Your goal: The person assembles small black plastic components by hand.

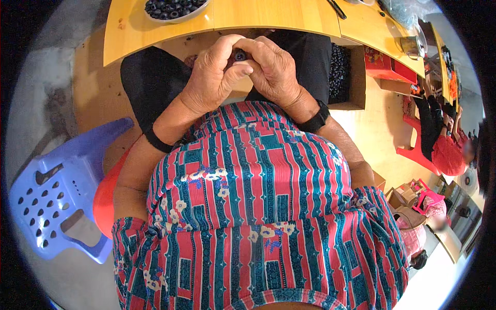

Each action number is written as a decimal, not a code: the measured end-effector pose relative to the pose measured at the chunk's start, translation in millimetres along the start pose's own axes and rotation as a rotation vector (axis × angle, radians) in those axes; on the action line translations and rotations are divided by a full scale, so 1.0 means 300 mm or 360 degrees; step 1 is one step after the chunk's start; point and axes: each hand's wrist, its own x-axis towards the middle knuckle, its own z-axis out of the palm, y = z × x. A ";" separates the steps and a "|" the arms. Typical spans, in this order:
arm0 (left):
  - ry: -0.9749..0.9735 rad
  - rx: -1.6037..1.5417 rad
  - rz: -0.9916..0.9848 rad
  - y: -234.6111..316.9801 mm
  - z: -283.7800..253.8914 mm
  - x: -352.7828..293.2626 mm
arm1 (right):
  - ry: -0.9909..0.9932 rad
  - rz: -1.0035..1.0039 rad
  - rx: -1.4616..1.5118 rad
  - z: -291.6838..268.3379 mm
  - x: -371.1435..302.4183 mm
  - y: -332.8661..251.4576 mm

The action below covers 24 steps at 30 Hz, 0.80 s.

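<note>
My left hand [213, 77] and my right hand [273, 70] meet in front of me, just short of the table edge. Between their curled fingers and thumbs sits a small dark round piece [239, 56] with a ring-like mark on its end. Both hands are closed around it, and the fingers hide most of it. Beyond my hands, a white bowl [183, 18] on the table holds many glossy blue-black round pieces [170, 8] of similar look; their exact kind is unclear.
The yellow table [274, 14] curves across the top, with a dark slim tool [337, 9] and a metal cup [412, 46] on it. Right of my knees stands a cardboard box [356, 77] of small dark pieces. A blue plastic chair [67, 191] is at left. Other people sit far right.
</note>
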 end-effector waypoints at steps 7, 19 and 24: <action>0.0052 0.0054 0.0060 -0.003 0.004 0.003 | 0.0042 -0.0112 -0.0028 -0.006 0.012 0.017; 0.0139 -0.0874 -0.0557 0.000 -0.007 -0.017 | 0.0213 -0.0064 -0.0107 -0.015 0.013 -0.015; 0.0072 -0.0726 -0.0580 -0.004 -0.019 -0.021 | 0.0125 0.0094 0.0086 -0.029 0.013 -0.011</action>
